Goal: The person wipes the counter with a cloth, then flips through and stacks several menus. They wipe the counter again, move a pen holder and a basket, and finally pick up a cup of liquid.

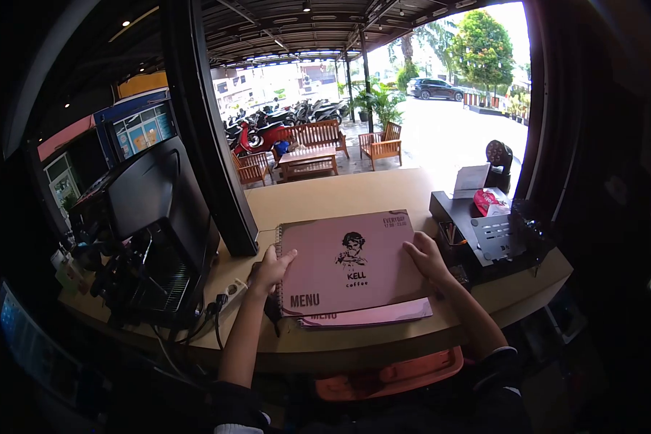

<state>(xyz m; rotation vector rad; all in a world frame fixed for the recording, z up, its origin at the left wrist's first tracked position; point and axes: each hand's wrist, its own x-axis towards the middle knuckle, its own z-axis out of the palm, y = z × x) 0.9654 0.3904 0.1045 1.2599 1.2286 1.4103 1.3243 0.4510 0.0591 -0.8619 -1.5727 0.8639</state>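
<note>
A pink spiral-bound menu (318, 253) with a printed figure and the words "KELL coffee" is held up over the wooden counter (318, 192). My left hand (271, 269) grips its spiral edge, thumb on the cover. At the opposite edge, my right hand (428, 259) holds it with the thumb on top; the other fingers are hidden behind. Beneath it a second pink menu (383, 314) shows along its lower edge, partly covered by the first.
On the left stand a black coffee machine (155, 202), a dark post (210, 130) and a power strip (231, 293) with cables. A black cash drawer (448, 211) and a pink packet (490, 202) are at the right. An orange chair back (390, 375) is below the counter.
</note>
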